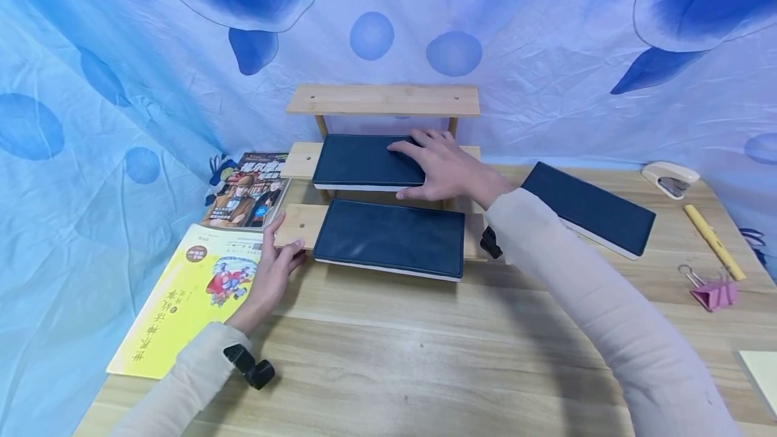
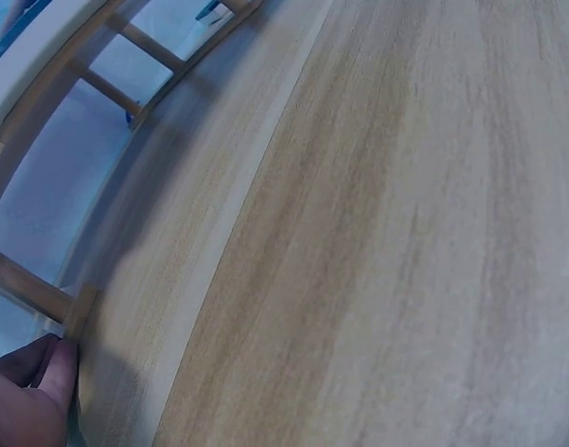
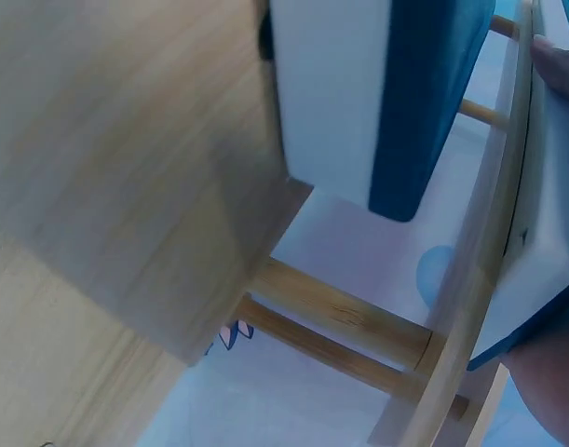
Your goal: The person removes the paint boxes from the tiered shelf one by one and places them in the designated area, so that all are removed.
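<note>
**Hand flat on a dark notebook on the middle step of a wooden rack**

The dark blue notebook [image 1: 364, 160] lies flat on the middle step of a three-step wooden rack [image 1: 382, 100] at the far centre of the table [image 1: 425, 356]. The right hand [image 1: 446, 167] rests on its right end, fingers straight and spread over the cover, thumb at the near edge; it covers that end of the book. In the right wrist view only a fingertip and blurred white page edges show. The left hand [image 1: 273, 268] touches the left end of the bottom step, fingers relaxed, thumb against the wood; whether it grips the board is hard to tell, and the left wrist view shows only a thumb against a slat.

A second dark notebook [image 1: 391, 238] lies on the bottom step. A third [image 1: 589, 208] lies on the table to the right, partly behind the right sleeve. Left of the rack lie a yellow book [image 1: 182, 302] and a comic-cover book [image 1: 249, 187]. At the far right are a stapler [image 1: 670, 177], a yellow stick [image 1: 713, 241] and a pink binder clip [image 1: 713, 292].
</note>
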The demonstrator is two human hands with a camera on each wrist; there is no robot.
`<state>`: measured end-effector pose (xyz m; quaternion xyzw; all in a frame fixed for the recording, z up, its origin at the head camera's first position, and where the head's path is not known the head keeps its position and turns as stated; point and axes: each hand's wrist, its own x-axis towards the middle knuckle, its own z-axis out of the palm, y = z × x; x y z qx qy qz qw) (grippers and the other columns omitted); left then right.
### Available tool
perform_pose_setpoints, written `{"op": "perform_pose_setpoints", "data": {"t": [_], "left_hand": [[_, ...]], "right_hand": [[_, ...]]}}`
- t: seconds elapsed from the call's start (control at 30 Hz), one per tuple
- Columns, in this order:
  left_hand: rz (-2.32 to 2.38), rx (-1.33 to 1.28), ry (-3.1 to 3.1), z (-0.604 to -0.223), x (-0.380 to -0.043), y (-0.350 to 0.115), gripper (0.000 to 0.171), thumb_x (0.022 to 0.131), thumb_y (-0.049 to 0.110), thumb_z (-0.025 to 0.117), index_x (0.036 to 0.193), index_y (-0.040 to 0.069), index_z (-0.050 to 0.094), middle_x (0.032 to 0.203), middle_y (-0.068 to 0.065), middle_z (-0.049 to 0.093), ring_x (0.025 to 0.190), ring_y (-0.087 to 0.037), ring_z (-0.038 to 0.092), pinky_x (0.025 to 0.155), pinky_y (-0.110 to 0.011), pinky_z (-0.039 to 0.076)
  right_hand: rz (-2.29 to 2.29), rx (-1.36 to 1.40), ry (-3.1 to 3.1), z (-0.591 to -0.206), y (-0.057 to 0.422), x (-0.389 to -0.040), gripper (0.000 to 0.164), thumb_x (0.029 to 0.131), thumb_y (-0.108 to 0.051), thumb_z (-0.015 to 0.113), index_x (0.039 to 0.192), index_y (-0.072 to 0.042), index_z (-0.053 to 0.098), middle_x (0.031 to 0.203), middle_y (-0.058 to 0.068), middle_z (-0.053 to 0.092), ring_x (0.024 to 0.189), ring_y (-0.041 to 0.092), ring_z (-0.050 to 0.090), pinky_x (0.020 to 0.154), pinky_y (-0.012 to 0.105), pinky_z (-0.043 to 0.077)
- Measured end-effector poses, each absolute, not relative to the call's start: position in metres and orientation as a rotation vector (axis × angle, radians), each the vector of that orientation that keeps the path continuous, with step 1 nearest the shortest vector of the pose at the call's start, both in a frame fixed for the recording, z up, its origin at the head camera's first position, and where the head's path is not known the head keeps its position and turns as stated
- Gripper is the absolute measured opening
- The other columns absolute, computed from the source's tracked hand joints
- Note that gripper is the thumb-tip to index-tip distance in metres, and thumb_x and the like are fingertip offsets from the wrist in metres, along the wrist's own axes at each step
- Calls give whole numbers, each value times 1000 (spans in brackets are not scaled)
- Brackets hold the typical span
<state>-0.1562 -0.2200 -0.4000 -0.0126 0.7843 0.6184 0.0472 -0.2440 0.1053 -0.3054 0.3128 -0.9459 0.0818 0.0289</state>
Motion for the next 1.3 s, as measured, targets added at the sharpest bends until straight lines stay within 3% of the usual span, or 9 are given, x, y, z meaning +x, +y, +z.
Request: {"op": "perform_pose_setpoints", "data": {"t": [0.23,0.53,0.8,1.3], "left_hand": [[1878,-51,2394,-388,-149,-215,61,95,22,43,145,25,8,146,-15,1,120,-34,38,100,-44,38],[1862,-50,2399,-389,-145,-216,61,95,23,43,145,25,8,148,-12,-7,121,-34,37,99,-44,38],[1853,-45,2432,-389,-146,-215,60,95,22,43,145,22,9,147,-16,-1,118,-34,41,97,-43,40],[1866,-22,2434,-392,-152,-216,61,95,22,43,145,22,9,147,-14,-3,119,-36,38,97,-45,41]], "right_hand": [[297,997,-2874,-307,105,-244,85,71,-75,45,138,-25,35,140,15,30,128,35,24,105,57,17],[332,970,-2850,-311,102,-240,85,69,-75,48,136,-25,39,139,16,32,126,37,25,100,57,22],[358,901,-2813,-310,100,-226,78,72,-69,53,135,-26,40,136,14,34,122,36,28,98,54,24],[357,837,-2742,-303,116,-209,78,71,-64,59,134,-22,43,132,17,38,114,39,34,93,54,27]]}}
